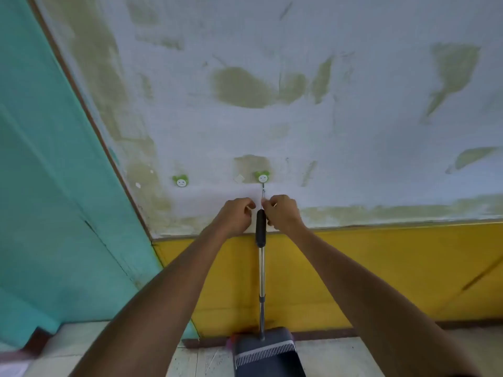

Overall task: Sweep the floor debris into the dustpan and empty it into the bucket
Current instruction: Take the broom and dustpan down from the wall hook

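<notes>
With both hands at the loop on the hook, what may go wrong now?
1. The small green hook seems stuck onto peeling paint; the hanging dustpan may pull it off.
2. The loop is thin, and the left hand and right hand pinch it only with fingertips, so it may slip and the handle drop.
3. The dustpan hangs close to the floor and may swing against the wall.

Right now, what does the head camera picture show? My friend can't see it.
Two bare hands, left hand and right hand, reach up to the loop at the top of a long dustpan handle under a green smiley wall hook. The dark dustpan hangs near the floor by a yellow-and-white wall; a second hook sits left.
</notes>
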Motion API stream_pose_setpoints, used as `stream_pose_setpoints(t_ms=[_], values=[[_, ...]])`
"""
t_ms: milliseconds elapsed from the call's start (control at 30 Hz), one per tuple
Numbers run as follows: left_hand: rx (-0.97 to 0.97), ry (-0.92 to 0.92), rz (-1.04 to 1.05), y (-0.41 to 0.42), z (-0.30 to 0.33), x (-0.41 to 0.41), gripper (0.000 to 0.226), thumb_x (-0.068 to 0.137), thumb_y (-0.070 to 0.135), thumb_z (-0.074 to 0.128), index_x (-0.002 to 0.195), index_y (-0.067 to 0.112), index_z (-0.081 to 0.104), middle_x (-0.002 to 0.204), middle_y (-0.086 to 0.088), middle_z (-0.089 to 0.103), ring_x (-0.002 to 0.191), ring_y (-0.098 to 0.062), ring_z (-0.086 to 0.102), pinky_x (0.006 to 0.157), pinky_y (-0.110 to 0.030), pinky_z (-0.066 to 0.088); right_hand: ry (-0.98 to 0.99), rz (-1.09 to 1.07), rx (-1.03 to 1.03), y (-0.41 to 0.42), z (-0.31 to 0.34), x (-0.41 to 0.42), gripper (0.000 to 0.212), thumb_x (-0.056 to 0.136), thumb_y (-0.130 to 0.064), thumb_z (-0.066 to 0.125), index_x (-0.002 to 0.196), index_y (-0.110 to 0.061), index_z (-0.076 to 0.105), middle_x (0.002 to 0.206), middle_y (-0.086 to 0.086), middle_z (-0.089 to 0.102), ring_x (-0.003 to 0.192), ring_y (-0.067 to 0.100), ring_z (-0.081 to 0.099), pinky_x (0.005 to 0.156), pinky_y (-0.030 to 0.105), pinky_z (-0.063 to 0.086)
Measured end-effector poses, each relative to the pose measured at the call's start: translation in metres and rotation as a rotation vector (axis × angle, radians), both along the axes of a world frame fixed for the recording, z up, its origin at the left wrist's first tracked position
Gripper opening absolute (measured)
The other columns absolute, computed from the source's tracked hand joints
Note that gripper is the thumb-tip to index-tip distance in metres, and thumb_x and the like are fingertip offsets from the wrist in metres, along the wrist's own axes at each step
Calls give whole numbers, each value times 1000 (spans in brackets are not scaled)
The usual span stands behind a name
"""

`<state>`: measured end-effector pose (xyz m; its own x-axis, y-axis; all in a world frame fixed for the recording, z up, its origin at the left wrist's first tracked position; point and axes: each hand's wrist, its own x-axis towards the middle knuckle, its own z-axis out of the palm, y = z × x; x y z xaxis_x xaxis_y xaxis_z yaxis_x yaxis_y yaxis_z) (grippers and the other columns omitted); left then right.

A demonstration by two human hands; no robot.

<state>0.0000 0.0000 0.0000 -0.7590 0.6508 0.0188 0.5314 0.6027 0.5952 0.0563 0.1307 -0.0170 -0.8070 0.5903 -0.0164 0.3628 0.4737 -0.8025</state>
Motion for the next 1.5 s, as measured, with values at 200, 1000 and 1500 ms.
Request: stream_pose_setpoints(t_ms=[200, 1000, 1500], values=[[258, -4, 122, 30, -6, -13, 17, 92, 17, 60, 88, 12, 76, 79, -2, 72, 70, -14, 61, 64, -30, 51, 157, 74, 105, 16, -4, -6, 22, 90, -18, 62, 75, -4, 71, 64, 12, 68, 57, 24, 59, 53, 32, 46], [457, 38, 101, 5, 71, 58, 23, 90, 9, 44, 69, 16, 39, 71, -1, 47, 58, -14, 43, 48, -24, 31, 419, 48, -187, -20, 68, 92, 12, 92, -12, 60, 83, -12, 68, 77, 5, 72, 78, 19, 70, 72, 35, 58], [583, 80, -49, 2, 143, 206, 20, 86, 9, 44, 67, 12, 41, 63, 3, 45, 53, -11, 44, 43, -23, 30, 637, -112, -372, -79, 56, 238, 21, 91, -30, 58, 79, -27, 75, 82, 5, 73, 79, 26, 67, 74, 42, 56]])
